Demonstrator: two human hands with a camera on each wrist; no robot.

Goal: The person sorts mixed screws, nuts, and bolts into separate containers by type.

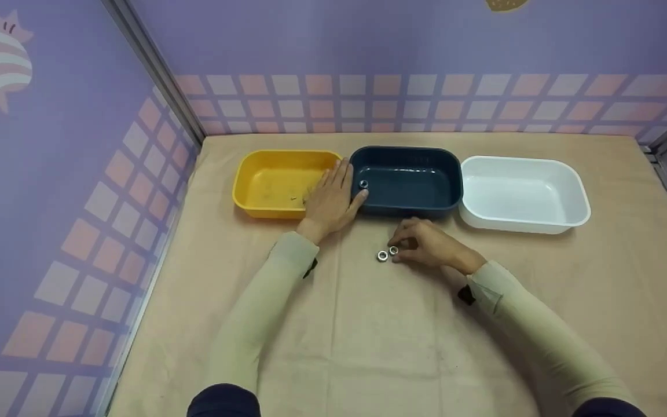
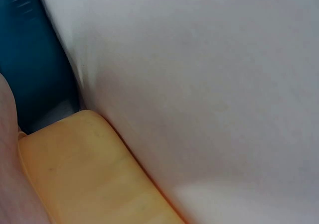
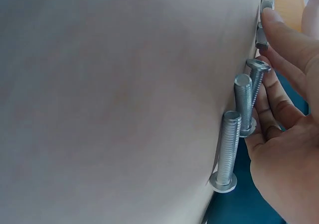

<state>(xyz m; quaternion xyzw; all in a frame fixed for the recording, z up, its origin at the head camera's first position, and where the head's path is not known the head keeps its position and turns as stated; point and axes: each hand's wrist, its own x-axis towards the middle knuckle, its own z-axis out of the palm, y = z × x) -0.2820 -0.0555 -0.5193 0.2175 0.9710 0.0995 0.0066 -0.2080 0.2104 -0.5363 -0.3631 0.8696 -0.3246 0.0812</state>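
My left hand (image 1: 330, 200) lies with straight fingers across the meeting rims of the yellow bin (image 1: 255, 212) and the dark blue bin (image 1: 406, 212). One metal nut (image 1: 363, 184) sits inside the blue bin near the left thumb. On the cloth in front of that bin, my right hand (image 1: 429, 243) pinches a hex nut (image 1: 393, 251) between thumb and index finger. A second nut (image 1: 383, 255) lies just left of it. Under the right palm, the right wrist view shows three bolts, one bolt (image 3: 229, 149) nearest the camera; the hand hides them in the head view.
A white bin (image 1: 524, 223) stands right of the blue one, completing a row along the back of the cloth-covered table (image 1: 380, 336). Small dark pieces (image 1: 293, 198) lie in the yellow bin. Patterned purple walls (image 1: 368, 46) rise behind and on the left.
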